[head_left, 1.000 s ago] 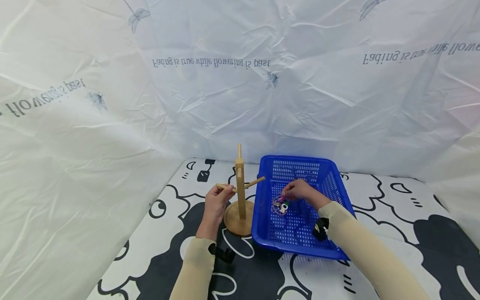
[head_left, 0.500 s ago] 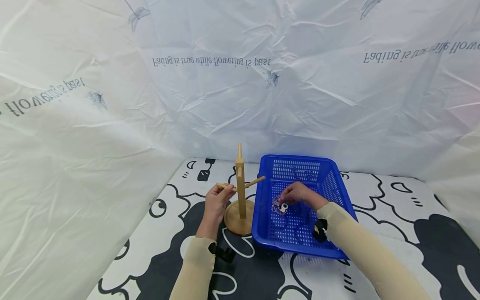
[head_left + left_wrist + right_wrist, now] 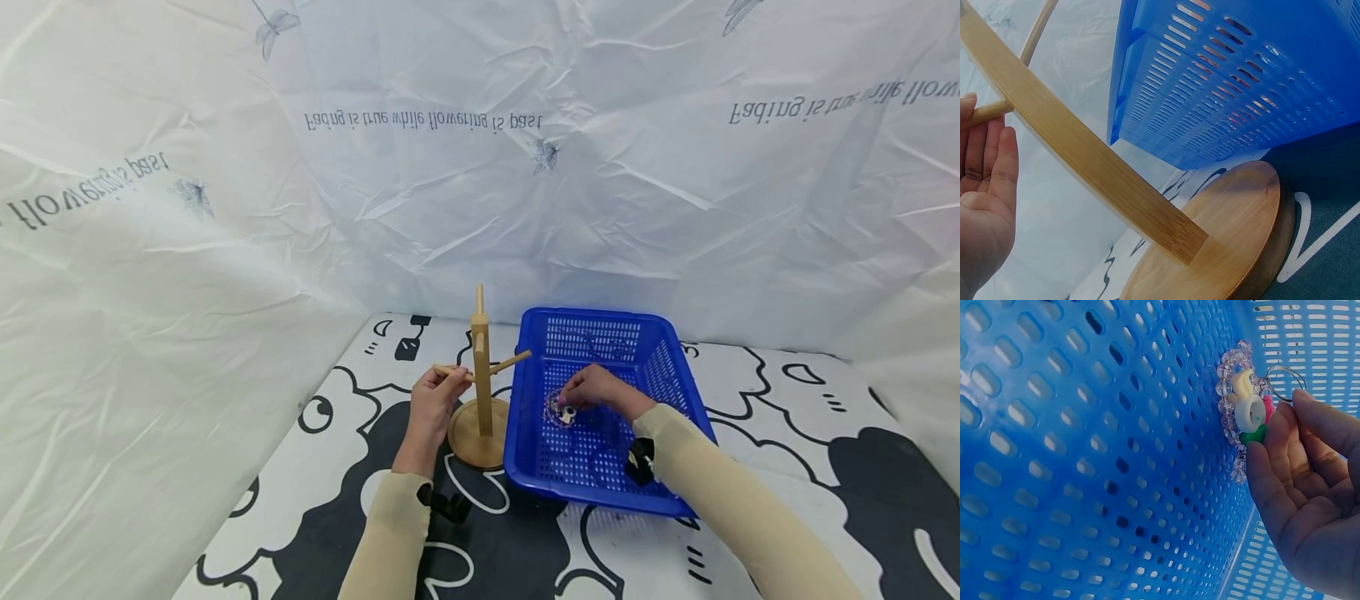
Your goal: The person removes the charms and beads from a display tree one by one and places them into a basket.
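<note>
In the head view, my left hand [image 3: 435, 408] pinches one peg [image 3: 453, 372] of a wooden stand [image 3: 482, 379] with an upright post and round base. The left wrist view shows the peg [image 3: 986, 114] between thumb and fingers, beside the post [image 3: 1085, 144]. My right hand [image 3: 603, 389] is down inside a blue plastic basket [image 3: 517, 450]. Its thumb and fingers pinch a beaded keychain [image 3: 1227, 387] at the metal ring [image 3: 1288, 378]. Clear pinkish beads form a loop, with cream, white, green and pink charms. The fingers partly cover the charms.
The basket stands just right of the stand's base [image 3: 1235, 225], on a cloth [image 3: 765, 442] with black-and-white cartoon drawings. Other pegs, one [image 3: 512, 362] angled toward the basket, stick out from the post. White printed sheeting [image 3: 600, 208] hangs behind and on the sides.
My right hand has shifted slightly left and down over the keychain, covering more of its pink and green parts. The left hand keeps its place on the peg.
</note>
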`<act>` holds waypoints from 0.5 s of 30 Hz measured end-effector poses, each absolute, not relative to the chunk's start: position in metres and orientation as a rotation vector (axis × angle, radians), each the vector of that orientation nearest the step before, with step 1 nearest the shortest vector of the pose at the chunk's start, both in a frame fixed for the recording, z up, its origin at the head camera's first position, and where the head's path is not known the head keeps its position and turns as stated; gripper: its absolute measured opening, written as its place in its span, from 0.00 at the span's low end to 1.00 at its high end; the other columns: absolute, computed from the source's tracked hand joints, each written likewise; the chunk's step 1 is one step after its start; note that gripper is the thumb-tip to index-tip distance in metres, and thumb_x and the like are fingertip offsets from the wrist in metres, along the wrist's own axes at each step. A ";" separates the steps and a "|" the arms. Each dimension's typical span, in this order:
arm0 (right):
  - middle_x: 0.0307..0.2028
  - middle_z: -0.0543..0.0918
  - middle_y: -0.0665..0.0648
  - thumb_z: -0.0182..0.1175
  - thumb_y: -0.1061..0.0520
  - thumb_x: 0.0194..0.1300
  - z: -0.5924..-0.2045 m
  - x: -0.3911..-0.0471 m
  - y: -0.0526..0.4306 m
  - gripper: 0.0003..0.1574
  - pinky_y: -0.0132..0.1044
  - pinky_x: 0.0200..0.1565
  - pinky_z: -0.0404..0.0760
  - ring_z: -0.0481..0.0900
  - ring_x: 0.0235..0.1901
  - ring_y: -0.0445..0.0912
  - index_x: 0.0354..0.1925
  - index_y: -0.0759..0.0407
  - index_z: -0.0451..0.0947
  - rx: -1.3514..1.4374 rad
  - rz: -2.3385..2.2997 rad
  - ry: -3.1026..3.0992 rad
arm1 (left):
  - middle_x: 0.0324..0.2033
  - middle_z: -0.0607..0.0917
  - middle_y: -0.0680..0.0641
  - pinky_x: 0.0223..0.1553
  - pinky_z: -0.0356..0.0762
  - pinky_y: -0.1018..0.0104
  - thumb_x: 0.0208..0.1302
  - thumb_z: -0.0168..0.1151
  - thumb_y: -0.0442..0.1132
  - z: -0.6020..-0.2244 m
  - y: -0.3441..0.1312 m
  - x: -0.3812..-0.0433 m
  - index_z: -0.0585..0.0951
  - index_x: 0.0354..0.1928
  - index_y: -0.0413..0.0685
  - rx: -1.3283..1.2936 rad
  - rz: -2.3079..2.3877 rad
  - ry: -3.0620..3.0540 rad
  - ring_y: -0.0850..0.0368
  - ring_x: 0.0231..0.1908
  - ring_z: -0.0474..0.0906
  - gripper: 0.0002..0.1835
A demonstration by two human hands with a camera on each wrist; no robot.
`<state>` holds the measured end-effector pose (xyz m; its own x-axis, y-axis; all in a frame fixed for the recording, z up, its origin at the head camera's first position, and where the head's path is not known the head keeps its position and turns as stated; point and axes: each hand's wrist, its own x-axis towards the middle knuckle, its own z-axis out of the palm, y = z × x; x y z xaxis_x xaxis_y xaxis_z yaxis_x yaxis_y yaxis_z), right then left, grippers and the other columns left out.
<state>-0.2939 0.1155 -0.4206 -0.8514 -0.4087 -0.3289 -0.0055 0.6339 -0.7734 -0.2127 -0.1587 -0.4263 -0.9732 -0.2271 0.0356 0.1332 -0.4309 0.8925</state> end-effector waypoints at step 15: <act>0.24 0.86 0.54 0.63 0.61 0.65 -0.419 -0.290 0.113 0.10 0.37 0.30 0.71 0.66 0.19 0.41 0.36 0.69 0.87 -0.355 -1.075 2.421 | 0.28 0.86 0.57 0.43 0.85 0.75 0.67 0.59 0.27 -0.425 -0.159 -0.213 0.82 0.28 0.55 0.134 -2.507 -1.518 0.67 0.32 0.86 0.15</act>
